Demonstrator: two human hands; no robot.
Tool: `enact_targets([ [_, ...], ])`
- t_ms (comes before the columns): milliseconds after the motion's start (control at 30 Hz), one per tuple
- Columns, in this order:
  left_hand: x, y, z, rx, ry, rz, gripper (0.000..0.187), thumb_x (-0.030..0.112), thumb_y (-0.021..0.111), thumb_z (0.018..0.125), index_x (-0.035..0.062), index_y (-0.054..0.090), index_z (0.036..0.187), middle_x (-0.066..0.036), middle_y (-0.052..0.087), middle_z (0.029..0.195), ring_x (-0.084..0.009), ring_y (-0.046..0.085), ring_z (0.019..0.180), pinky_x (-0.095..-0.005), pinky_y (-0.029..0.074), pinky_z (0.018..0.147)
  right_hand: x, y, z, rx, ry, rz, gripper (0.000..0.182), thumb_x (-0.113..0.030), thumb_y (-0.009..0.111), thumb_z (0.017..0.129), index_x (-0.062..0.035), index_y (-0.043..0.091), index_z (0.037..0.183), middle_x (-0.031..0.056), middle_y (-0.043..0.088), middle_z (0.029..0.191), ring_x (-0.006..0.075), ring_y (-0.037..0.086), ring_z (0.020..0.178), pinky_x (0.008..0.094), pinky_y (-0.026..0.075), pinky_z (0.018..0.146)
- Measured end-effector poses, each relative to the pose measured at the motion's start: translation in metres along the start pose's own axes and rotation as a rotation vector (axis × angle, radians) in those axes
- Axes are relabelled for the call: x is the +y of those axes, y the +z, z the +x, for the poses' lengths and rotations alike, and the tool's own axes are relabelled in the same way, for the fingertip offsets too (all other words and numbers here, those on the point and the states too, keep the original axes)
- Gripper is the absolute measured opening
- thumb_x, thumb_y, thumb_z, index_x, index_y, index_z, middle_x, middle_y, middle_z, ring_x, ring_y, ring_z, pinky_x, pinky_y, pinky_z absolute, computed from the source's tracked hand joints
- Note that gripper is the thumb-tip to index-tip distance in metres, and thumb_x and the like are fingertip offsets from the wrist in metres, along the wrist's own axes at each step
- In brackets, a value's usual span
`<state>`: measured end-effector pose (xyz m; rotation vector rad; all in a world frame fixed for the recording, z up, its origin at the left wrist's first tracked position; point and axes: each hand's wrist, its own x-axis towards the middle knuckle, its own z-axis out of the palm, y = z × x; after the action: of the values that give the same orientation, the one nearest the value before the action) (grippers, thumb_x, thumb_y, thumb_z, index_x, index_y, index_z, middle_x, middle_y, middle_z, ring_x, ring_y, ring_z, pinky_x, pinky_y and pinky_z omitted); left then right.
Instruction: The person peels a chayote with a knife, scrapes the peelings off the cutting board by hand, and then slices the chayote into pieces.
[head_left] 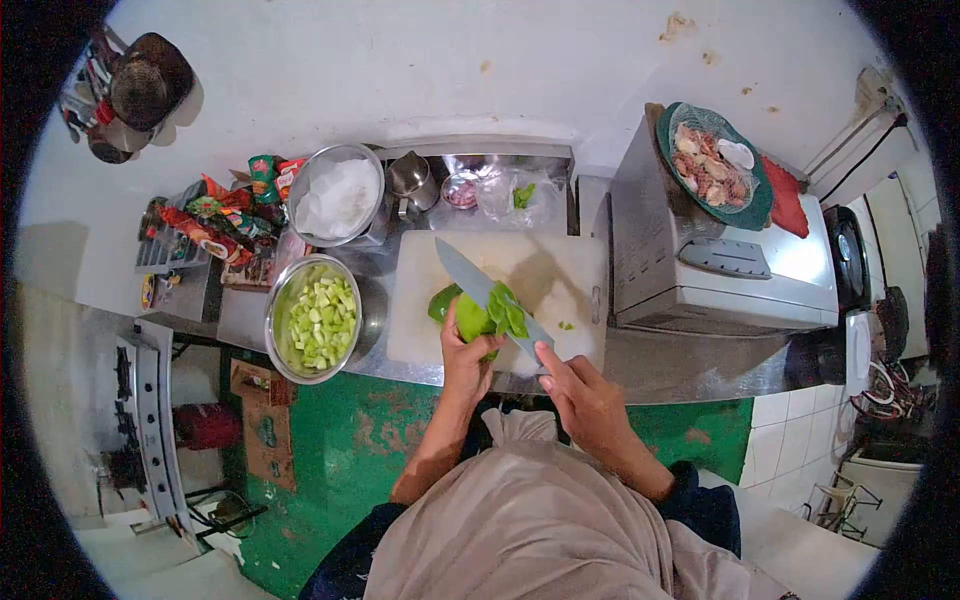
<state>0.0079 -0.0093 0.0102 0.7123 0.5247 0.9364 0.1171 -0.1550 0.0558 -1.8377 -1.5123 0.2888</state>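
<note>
My left hand [466, 358] is closed around a bright green vegetable, which looks like a green bell pepper [471, 318], on the white cutting board [415, 345]. My right hand [582, 392] grips a kitchen knife [464, 267] by its handle, which the fingers mostly cover. The blade slants up and left across the board, beside the pepper. Bright green cut pieces [507, 312] lie on or against the blade. A darker green piece [440, 303] sits just left of the pepper, partly hidden by it. Small green scraps [567, 325] are on the board's right side.
Left of the board stands a steel bowl [273, 345] of pale green chunks. Behind it are a bowl with a white plastic bag [340, 195], a steel jug [410, 180] and a small bowl [460, 190]. A metal appliance [720, 285] on the right carries a plate of food [710, 165].
</note>
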Motion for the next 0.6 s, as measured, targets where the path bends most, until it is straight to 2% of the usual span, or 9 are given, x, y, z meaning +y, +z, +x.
enact_targets([
  [200,-0.006,-0.002,0.001,0.032,-0.014,0.03,0.058,-0.014,0.058,0.066,0.0014,0.05,0.122,-0.007,0.061,0.107,-0.0178,0.06,0.098,-0.0292,0.051,0.084,0.001,0.0,0.012,-0.062,0.095,0.036,0.045,-0.021,0.056,0.093,-0.0176,0.047,0.137,0.0092,0.056,0.08,0.0283,0.06,0.064,0.0401,0.051,0.055],
  [500,-0.007,-0.016,0.005,0.023,-0.003,0.007,0.059,-0.014,0.058,0.067,-0.0001,0.048,0.123,-0.01,0.06,0.112,-0.0214,0.061,0.101,-0.0315,0.051,0.086,0.004,-0.003,0.005,-0.093,0.093,0.081,0.044,-0.022,0.055,0.094,-0.0173,0.047,0.137,0.0124,0.056,0.079,0.0313,0.06,0.065,0.042,0.051,0.057],
  [600,-0.004,-0.008,0.0,0.01,-0.031,0.043,0.059,-0.013,0.059,0.067,-0.001,0.048,0.124,-0.011,0.06,0.112,-0.0231,0.061,0.101,-0.0332,0.051,0.088,0.008,0.001,0.008,-0.104,0.176,0.027,0.043,-0.023,0.055,0.094,-0.0163,0.048,0.136,0.0137,0.054,0.077,0.0331,0.059,0.067,0.0426,0.05,0.059],
])
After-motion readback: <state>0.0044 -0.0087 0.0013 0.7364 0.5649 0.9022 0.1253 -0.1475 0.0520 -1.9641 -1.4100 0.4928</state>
